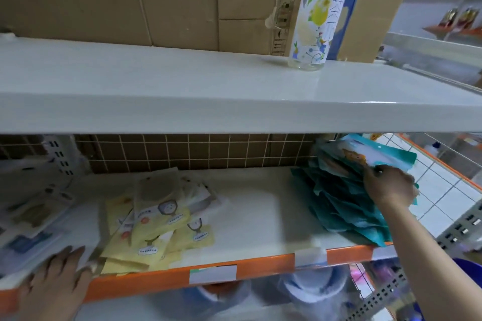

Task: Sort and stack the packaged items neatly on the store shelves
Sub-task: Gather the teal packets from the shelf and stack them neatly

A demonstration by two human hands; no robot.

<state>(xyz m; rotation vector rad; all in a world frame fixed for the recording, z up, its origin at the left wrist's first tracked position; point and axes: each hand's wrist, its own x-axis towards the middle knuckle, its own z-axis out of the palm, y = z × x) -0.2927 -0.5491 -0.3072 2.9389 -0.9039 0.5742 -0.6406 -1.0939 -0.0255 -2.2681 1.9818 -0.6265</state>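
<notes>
**Two hands at a store shelf of packaged items**

Nearest, at 7 o'clock, the left hand [56,279] lies flat with fingers spread on the orange front edge of the lower shelf [263,219], touching the corner of a loose pile of yellow packets [159,232]. At 3 o'clock the right hand [388,185], reaching in on a bare forearm, presses with curled fingers on a leaning heap of teal packets [347,203] at the shelf's right end; whether it pinches one cannot be told. At 9 o'clock lie blurred blue and white packets [31,232]. Behind runs a wire grid back panel [198,151]. Farther up, at 1 o'clock, a clear labelled bottle [315,15] stands upright on the upper shelf [156,91], before cardboard boxes [109,0].
</notes>
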